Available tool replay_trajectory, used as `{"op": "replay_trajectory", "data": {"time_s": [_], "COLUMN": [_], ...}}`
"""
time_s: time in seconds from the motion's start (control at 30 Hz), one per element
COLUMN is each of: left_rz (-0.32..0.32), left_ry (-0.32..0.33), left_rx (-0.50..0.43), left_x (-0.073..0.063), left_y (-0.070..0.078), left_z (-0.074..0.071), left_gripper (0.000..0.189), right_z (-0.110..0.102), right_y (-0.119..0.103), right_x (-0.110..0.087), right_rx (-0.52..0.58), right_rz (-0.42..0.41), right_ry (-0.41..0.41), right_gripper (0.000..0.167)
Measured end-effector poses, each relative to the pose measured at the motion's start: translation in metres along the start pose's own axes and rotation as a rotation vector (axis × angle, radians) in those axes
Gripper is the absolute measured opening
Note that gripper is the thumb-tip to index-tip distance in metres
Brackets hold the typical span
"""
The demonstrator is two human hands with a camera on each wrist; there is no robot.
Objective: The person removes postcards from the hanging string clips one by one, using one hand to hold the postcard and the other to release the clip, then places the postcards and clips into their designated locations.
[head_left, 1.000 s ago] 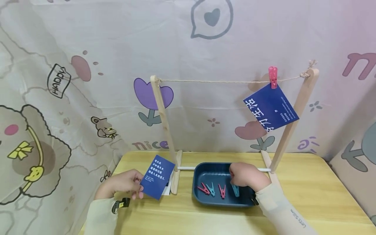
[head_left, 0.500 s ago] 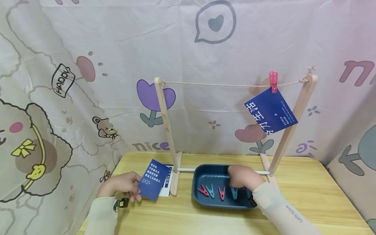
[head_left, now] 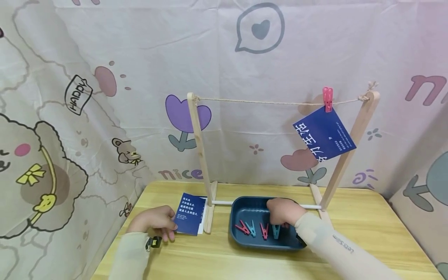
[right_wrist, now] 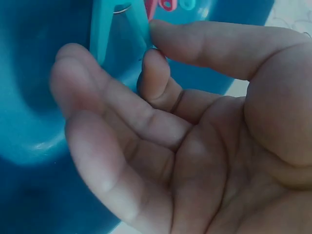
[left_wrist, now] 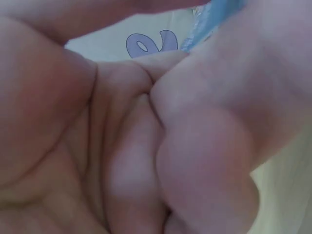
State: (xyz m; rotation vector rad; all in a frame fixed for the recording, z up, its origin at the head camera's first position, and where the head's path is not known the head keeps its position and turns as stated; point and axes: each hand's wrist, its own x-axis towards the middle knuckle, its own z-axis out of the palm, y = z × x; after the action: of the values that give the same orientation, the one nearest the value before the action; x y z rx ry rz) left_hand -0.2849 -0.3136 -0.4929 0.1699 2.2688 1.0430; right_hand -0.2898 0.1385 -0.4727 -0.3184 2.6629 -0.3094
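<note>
In the head view, my left hand (head_left: 158,221) pinches the edge of a dark blue card (head_left: 190,213) with white writing. A blurred blue strip of the card (left_wrist: 214,19) shows past the fingers in the left wrist view. My right hand (head_left: 284,212) reaches into a dark blue tray (head_left: 233,238). There its thumb and index finger pinch one leg of a teal clothespin (right_wrist: 134,24), which the other fingers leave alone. Left of that clothespin lie a pink clothespin (head_left: 264,231) and a crossed pink and teal pair.
A string (head_left: 252,102) spans two wooden posts (head_left: 200,147) behind the tray. From its right part hangs another blue card (head_left: 323,134), tilted, under a pink clothespin (head_left: 327,99). A white-edged card (head_left: 202,221) lies beside the left post's foot.
My left hand has lowered the blue card and straightened it over the white-edged card. My right hand has shifted slightly left in the tray, and the teal clothespin has moved left with it.
</note>
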Motion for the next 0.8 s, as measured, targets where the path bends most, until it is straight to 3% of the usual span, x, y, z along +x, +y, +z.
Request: {"op": "replay_trajectory", "data": {"time_s": [0.1,0.3,0.5,0.8], "left_rz": [-0.02,-0.083,-0.127,-0.125], "left_ry": [0.021,0.095,0.179,0.228], "left_rx": [0.019,0.033,0.113,0.182], "left_x": [0.001,-0.001,-0.003,-0.002], "left_y": [0.003,0.011,0.018,0.023], "left_z": [0.003,0.009,0.015,0.017], "left_gripper": [0.02,0.021,0.023,0.024], "right_z": [0.0,0.001,0.006,0.011], "right_y": [-0.001,-0.003,-0.006,-0.012], "right_x": [0.003,0.005,0.006,0.007], "right_rx": [-0.01,-0.001,-0.011,-0.058], "right_rz": [0.017,0.034,0.029,0.033], "right_ry": [-0.015,-0.026,-0.018,0.007], "right_gripper": [0.01,0.01,0.012,0.014]}}
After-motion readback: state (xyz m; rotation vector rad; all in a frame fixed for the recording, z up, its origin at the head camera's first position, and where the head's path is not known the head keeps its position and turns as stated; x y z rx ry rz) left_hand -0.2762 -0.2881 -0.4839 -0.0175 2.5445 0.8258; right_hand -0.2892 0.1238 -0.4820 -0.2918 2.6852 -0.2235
